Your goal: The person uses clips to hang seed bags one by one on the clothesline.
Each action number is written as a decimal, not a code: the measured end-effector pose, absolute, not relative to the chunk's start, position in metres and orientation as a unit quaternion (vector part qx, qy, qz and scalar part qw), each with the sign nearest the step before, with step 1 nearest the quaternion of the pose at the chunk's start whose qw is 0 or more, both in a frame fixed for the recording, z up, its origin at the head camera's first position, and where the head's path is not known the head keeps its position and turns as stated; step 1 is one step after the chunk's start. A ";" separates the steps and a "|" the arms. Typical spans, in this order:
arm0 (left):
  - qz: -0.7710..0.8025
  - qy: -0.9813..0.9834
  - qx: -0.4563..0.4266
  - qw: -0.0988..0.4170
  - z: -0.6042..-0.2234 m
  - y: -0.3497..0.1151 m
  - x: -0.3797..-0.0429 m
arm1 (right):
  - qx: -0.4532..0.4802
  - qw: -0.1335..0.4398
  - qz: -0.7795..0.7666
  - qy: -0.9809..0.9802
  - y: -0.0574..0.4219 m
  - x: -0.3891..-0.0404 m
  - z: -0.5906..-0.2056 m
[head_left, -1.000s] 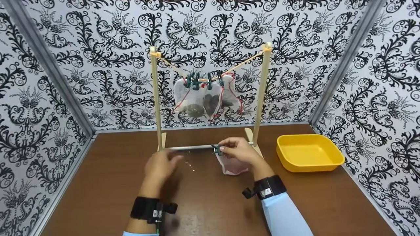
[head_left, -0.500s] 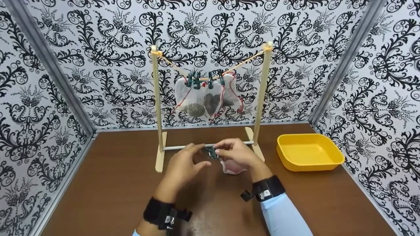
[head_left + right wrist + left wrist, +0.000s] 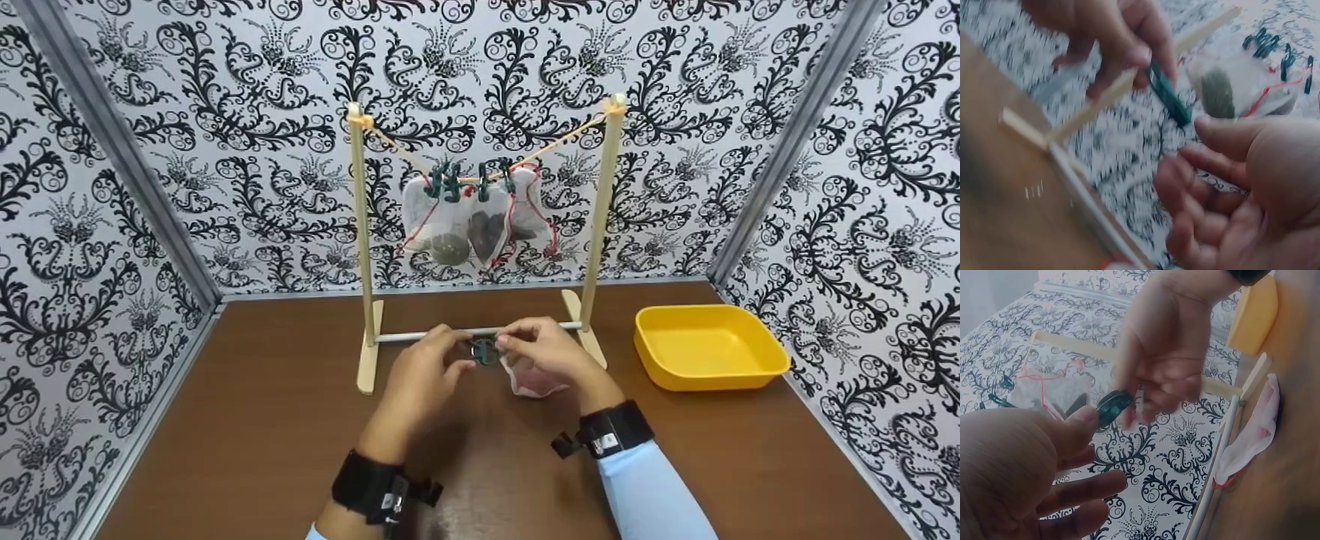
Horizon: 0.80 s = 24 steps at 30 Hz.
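My left hand [image 3: 424, 375] pinches a dark green plastic clip [image 3: 485, 352] between thumb and forefinger, low in front of the stand. In the left wrist view, the clip [image 3: 1113, 408] points across toward the other hand. My right hand [image 3: 551, 349] is right beside it with loosely bent fingers; its thumb tip lies close to the clip's end [image 3: 1176, 109] in the right wrist view. Beneath the right hand, a white mesh pouch [image 3: 534, 382] with something pinkish inside lies on the table, partly covered in the head view. A red cord shows at its end.
Behind the hands stands a wooden frame [image 3: 360, 225] with a sagging orange string [image 3: 562, 142]. Several green clips [image 3: 451, 184] hold mesh pouches [image 3: 420, 214] with dark contents on it. A white bar [image 3: 405, 337] joins the feet. At right sits a yellow tub [image 3: 709, 381].
The left hand has come in from the left to the clip and now pinches it. The clip has shifted slightly left and down from the right hand's fingertips. The pouch stays put.
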<state>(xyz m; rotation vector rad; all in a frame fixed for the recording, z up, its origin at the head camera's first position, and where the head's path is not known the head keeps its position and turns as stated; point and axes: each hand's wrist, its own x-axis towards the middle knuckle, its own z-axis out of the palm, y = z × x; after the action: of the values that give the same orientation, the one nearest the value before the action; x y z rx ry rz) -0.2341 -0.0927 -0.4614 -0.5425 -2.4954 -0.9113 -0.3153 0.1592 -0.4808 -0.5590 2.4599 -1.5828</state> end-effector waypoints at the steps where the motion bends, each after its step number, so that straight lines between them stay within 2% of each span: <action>1: -0.325 -0.897 -0.195 0.226 -0.462 -0.093 -0.234 | -0.172 0.059 -0.501 0.846 0.162 -0.319 -0.486; 5: -0.301 -0.892 -0.195 0.274 -0.463 -0.097 -0.236 | -0.099 -0.014 -0.396 0.913 0.175 -0.342 -0.523; 10: -0.293 -0.887 -0.196 0.298 -0.464 -0.101 -0.238 | -0.059 -0.050 -0.330 0.941 0.195 -0.377 -0.577; 13: -0.304 -0.884 -0.189 0.300 -0.465 -0.103 -0.238 | -0.060 -0.061 -0.317 0.944 0.201 -0.387 -0.593; 15: -0.307 -0.885 -0.182 0.298 -0.465 -0.103 -0.238 | -0.058 -0.059 -0.311 0.947 0.201 -0.387 -0.595; 18: -0.299 -0.889 -0.177 0.299 -0.465 -0.104 -0.238 | -0.050 -0.022 -0.306 0.951 0.195 -0.382 -0.588; 22: -0.284 -0.892 -0.173 0.308 -0.465 -0.105 -0.238 | -0.053 0.031 -0.310 0.949 0.181 -0.359 -0.556; 24: -0.281 -0.892 -0.169 0.312 -0.465 -0.108 -0.239 | -0.087 0.031 -0.323 0.942 0.182 -0.355 -0.553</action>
<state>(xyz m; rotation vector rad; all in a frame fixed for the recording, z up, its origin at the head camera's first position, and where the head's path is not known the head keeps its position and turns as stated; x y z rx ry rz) -0.2392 -0.1076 -0.4650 -0.4452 -2.3525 -0.7403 -0.3551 0.1819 -0.5532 -0.2678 2.9012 -0.9952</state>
